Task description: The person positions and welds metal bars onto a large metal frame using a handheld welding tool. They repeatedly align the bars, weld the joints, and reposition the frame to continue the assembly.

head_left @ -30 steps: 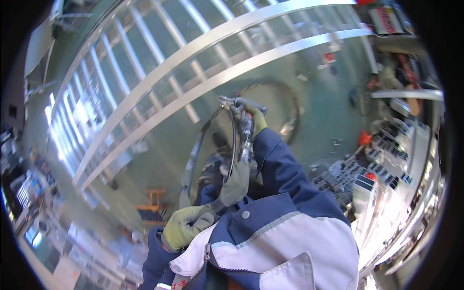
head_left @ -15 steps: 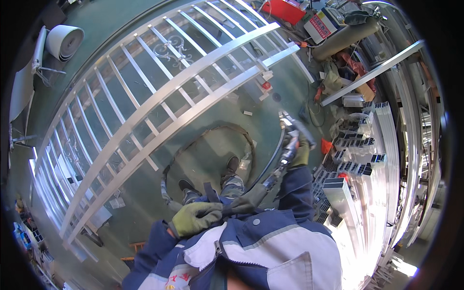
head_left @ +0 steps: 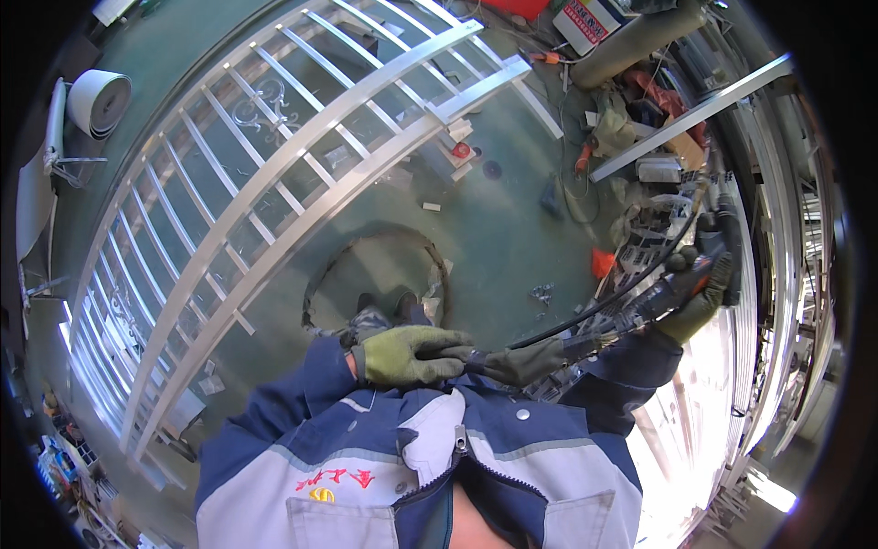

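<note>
My right hand (head_left: 697, 311), in a green and dark work glove, is at the right over the stacked metal profiles. Its fingers are wrapped round a dark tool that looks like a welding torch (head_left: 672, 288). A thin black hose (head_left: 599, 309) arcs along the torch, and a grey sleeved cable (head_left: 530, 363) runs from it toward my waist. Close to my body, my left hand (head_left: 412, 355), gloved alike, is closed on the left end of that sleeved cable. Part of the torch's front end blends into the dark background.
A large curved silver railing frame (head_left: 265, 183) with bars and a scroll ornament spans the left. Long metal profiles (head_left: 741, 366) are stacked at the right, with a slanting bar (head_left: 690, 119) above. A gas cylinder (head_left: 640, 41) lies at the back. A cable loop (head_left: 366, 236) rests on the floor.
My right hand has swung right with the torch, from over the floor to over the profiles. My left hand stays at the cable near my waist. The view has shifted.
</note>
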A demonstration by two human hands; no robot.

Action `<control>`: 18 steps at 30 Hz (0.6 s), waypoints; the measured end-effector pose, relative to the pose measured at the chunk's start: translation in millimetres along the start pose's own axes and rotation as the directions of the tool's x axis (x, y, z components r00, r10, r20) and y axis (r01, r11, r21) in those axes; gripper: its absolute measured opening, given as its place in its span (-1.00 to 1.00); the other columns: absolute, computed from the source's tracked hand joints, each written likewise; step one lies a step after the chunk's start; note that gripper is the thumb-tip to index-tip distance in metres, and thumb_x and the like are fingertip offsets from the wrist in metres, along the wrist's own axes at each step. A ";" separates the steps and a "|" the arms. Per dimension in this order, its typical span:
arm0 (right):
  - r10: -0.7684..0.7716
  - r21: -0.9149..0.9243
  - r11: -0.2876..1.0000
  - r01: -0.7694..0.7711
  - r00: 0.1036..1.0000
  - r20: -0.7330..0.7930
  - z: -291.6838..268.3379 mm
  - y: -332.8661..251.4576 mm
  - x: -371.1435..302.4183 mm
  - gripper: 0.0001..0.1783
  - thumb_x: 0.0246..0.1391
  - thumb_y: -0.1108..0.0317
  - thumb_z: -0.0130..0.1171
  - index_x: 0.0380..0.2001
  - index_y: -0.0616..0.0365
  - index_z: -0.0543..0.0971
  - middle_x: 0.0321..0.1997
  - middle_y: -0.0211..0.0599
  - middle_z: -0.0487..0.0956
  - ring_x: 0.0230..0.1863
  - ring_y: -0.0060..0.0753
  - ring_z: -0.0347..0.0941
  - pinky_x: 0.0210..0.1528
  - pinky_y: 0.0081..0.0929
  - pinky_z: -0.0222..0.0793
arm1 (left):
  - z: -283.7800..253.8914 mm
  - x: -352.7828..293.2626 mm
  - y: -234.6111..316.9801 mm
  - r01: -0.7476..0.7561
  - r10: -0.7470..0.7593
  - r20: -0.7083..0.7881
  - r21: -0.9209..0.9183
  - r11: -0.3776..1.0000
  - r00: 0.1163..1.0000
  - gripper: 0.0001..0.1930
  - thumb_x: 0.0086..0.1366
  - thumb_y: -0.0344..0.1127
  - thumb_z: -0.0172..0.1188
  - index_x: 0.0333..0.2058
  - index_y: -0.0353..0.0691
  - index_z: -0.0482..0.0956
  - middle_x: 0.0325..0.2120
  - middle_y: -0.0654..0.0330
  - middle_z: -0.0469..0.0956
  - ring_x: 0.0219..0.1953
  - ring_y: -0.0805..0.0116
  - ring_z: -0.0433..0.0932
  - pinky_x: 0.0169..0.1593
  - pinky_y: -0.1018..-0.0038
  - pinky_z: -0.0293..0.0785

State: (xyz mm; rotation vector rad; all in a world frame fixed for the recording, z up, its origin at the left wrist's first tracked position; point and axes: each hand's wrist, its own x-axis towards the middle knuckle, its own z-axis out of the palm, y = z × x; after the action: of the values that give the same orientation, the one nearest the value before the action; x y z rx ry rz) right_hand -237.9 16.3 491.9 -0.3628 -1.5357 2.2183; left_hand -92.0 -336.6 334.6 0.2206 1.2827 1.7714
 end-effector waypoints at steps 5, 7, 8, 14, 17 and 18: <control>-0.235 -0.190 0.959 0.210 0.965 -0.115 30.7 -35.9 20.0 -0.50 0.42 0.01 0.11 0.15 0.22 0.51 -0.27 -0.22 0.61 -0.39 -0.51 0.51 -0.31 -0.64 0.45 | -30.5 45.0 27.1 -0.070 0.079 0.103 -0.082 0.994 0.992 -0.40 0.47 -0.31 0.23 0.40 -0.31 0.27 0.16 0.21 0.56 0.11 0.50 0.51 0.22 0.52 0.43; -0.408 -0.371 0.849 0.377 0.913 -0.006 41.5 -45.2 37.7 -0.57 0.36 -0.01 0.21 -0.03 0.16 0.54 -0.34 -0.31 0.62 -0.43 -0.55 0.51 -0.37 -0.67 0.42 | -54.5 62.7 30.9 -0.096 0.090 0.091 0.074 0.993 0.992 -0.30 0.42 -0.18 0.32 0.40 -0.32 0.27 0.16 0.10 0.56 0.16 0.36 0.53 0.26 0.45 0.42; -0.504 -0.519 0.735 0.437 0.864 0.014 41.1 -52.5 47.1 -0.59 0.38 0.03 0.19 -0.01 0.17 0.54 -0.32 -0.33 0.63 -0.40 -0.58 0.51 -0.33 -0.72 0.40 | -70.2 72.0 29.3 -0.203 0.190 0.072 0.302 0.931 0.979 -0.26 0.35 -0.14 0.37 0.39 -0.29 0.28 0.14 0.07 0.57 0.14 0.30 0.55 0.24 0.42 0.44; -0.610 -0.765 0.279 0.581 0.723 0.326 30.1 -139.6 100.1 -0.66 0.44 0.11 0.13 0.01 0.19 0.52 -0.25 -0.38 0.62 -0.34 -0.62 0.50 -0.22 -0.74 0.38 | -159.8 90.8 -19.7 0.054 0.055 -0.121 0.746 0.664 0.991 -0.27 0.13 -0.11 0.50 0.26 -0.17 0.47 0.04 -0.03 0.60 0.02 0.07 0.60 0.12 0.32 0.51; -0.670 -0.815 0.129 0.565 0.656 0.348 54.9 -177.2 108.6 -0.66 0.43 0.11 0.13 -0.01 0.18 0.53 -0.27 -0.39 0.61 -0.35 -0.62 0.49 -0.24 -0.73 0.38 | -170.3 96.4 -44.1 0.232 -0.103 -0.250 0.569 0.789 0.963 -0.34 0.15 -0.12 0.50 0.21 -0.19 0.53 -0.01 0.06 0.65 -0.04 0.20 0.63 0.08 0.37 0.52; -0.682 -0.827 0.088 0.555 0.639 0.356 61.9 -188.5 108.6 -0.66 0.43 0.11 0.13 -0.01 0.18 0.53 -0.27 -0.39 0.61 -0.36 -0.62 0.49 -0.24 -0.73 0.37 | -161.5 101.3 -20.1 0.298 -0.232 -0.223 0.342 0.891 0.947 -0.38 0.17 -0.11 0.49 0.17 -0.20 0.57 -0.03 0.09 0.67 -0.05 0.26 0.62 0.07 0.39 0.51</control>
State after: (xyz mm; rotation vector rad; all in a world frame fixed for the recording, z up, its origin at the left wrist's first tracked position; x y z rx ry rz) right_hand -325.1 74.4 692.4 -0.0526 -2.1460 0.4919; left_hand -235.7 -367.6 211.4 0.0932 1.6903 1.3261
